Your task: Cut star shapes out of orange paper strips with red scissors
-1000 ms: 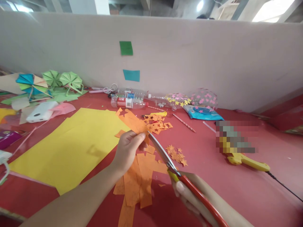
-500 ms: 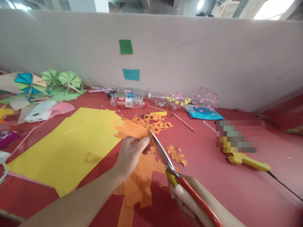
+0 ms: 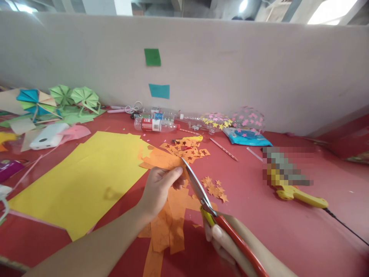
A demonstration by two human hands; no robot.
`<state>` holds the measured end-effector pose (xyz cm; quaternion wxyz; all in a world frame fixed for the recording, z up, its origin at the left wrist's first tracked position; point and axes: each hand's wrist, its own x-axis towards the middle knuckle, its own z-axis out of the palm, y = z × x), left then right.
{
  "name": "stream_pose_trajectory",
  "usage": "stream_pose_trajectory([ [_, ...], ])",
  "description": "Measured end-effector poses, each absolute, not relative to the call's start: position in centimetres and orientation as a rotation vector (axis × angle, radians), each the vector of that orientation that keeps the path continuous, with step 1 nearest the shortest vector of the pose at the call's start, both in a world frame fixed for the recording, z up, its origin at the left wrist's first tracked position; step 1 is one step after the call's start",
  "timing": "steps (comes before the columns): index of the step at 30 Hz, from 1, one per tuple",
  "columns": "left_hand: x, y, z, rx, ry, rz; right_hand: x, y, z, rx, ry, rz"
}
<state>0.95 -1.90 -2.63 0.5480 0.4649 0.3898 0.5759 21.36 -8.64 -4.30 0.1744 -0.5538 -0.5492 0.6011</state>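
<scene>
My left hand [image 3: 158, 188] pinches a piece of orange paper [image 3: 157, 158] above the red table, thumb on top. My right hand [image 3: 227, 242] grips red-handled scissors [image 3: 207, 204] at the lower right; their blades point up and left and meet the orange paper at my left thumb. Below my hands lie orange paper strips [image 3: 168, 225]. A small pile of cut orange stars [image 3: 215, 188] sits just right of the blades. Orange scraps with star-shaped holes [image 3: 188, 148] lie beyond the held paper.
A large yellow sheet [image 3: 86, 177] covers the table's left. Folded green and blue paper fans [image 3: 62, 98] sit far left, near a white device [image 3: 47, 136]. Plastic bottles [image 3: 155, 124], star-covered bags [image 3: 248, 119], a pencil [image 3: 224, 150] and a yellow tool [image 3: 300, 196] lie by the grey partition.
The orange paper in my left hand dropped lower and flatter. The scissors and my right hand shifted slightly left and down, the blades staying against the paper.
</scene>
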Motion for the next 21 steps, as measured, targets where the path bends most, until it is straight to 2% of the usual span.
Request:
stream_pose_trajectory([
  [6,0.9,-1.9,-2.7,1.071,0.926,1.367,19.7,-7.8,-2.8,-1.385,-1.491,1.779],
  [13,0.9,-1.8,-2.6,1.081,0.932,1.356,19.3,-8.0,-0.5,-1.476,-1.462,1.81],
  [21,0.6,-1.7,-2.6,1.112,0.966,1.353,19.2,-8.2,-0.5,-1.538,-1.448,1.761],
])
